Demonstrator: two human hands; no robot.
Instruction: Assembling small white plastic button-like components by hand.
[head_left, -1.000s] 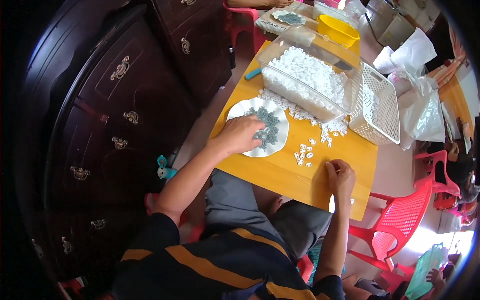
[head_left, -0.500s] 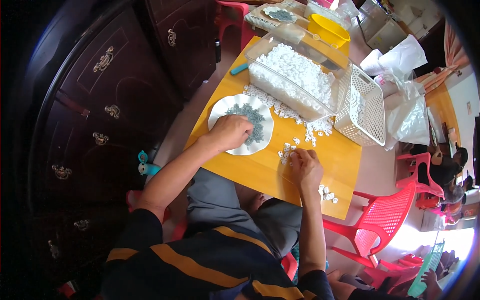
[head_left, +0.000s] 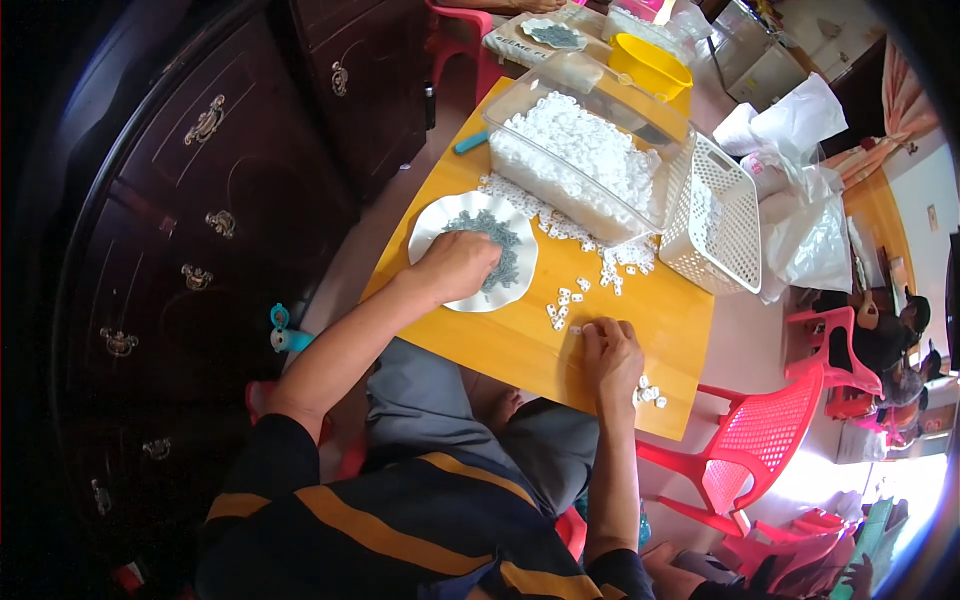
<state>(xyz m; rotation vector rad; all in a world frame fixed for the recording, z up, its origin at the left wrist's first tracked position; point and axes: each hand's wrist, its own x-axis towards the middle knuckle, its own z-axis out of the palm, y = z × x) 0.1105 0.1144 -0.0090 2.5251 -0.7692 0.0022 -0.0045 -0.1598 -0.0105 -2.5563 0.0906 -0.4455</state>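
My left hand [head_left: 455, 265] rests with curled fingers on a white scalloped plate [head_left: 433, 222] that holds several small grey pieces [head_left: 495, 235]; whether it grips any piece is hidden. My right hand [head_left: 610, 352] lies knuckles up on the yellow table [head_left: 500, 340], fingertips touching a scatter of small white pieces [head_left: 562, 303]. A few more white pieces [head_left: 650, 393] lie just right of that hand. Behind stands a clear plastic bin [head_left: 575, 165] heaped with the same white pieces.
A white lattice basket [head_left: 715, 215] leans against the bin's right side. White plastic bags [head_left: 800, 210] lie beyond it. A yellow bowl [head_left: 648, 65] sits at the far end. Dark wooden drawers [head_left: 190, 200] stand left; red plastic chairs [head_left: 760, 440] right.
My right hand has moved from the table's near edge up to the loose white pieces. My left hand has stayed on the plate. The view has shifted.
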